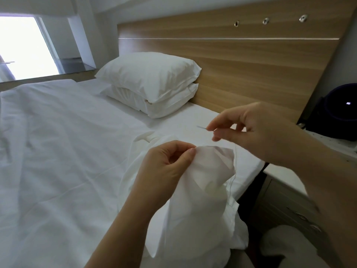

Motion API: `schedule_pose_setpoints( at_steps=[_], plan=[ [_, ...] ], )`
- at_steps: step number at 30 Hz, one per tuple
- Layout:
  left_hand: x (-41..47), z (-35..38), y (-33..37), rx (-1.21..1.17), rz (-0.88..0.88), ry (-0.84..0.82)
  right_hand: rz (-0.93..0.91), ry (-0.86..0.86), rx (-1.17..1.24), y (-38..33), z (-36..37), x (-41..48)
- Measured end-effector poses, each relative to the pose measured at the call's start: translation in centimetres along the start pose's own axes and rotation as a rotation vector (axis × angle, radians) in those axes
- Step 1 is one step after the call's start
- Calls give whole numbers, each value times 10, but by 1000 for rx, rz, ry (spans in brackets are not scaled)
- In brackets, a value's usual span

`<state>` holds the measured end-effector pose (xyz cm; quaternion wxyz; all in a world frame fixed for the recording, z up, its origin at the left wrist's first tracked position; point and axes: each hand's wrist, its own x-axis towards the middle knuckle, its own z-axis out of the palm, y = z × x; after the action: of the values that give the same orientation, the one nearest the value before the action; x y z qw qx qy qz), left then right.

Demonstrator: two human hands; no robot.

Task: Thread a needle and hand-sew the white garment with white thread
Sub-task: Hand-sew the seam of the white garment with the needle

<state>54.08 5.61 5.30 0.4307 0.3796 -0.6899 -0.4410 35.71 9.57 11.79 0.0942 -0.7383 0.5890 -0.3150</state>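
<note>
My left hand (166, 167) pinches the top edge of the white garment (208, 182) between thumb and fingers and holds it up over the bed. The cloth hangs down toward my lap. Up and to the right, my right hand (251, 130) pinches a thin needle (201, 127) whose tip points left. A fine white thread (234, 171) runs from that hand down along the garment's right edge. The needle is apart from the cloth.
A white-sheeted bed (67, 142) fills the left and middle. Two stacked white pillows (150, 82) lean against a wooden headboard (241, 60). A bedside table (289, 176) with a dark round object (336, 113) stands at the right. A bright window (21, 47) is far left.
</note>
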Motion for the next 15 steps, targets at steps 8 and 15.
schedule_pose_setpoints(
  at_steps=[8,15],
  plan=[
    [0,0,1,-20,-10,-31,-102,-73,-210,12,10,15],
    [1,-1,-1,-15,-7,-31,-137,-121,-165,16,12,17]
  ],
)
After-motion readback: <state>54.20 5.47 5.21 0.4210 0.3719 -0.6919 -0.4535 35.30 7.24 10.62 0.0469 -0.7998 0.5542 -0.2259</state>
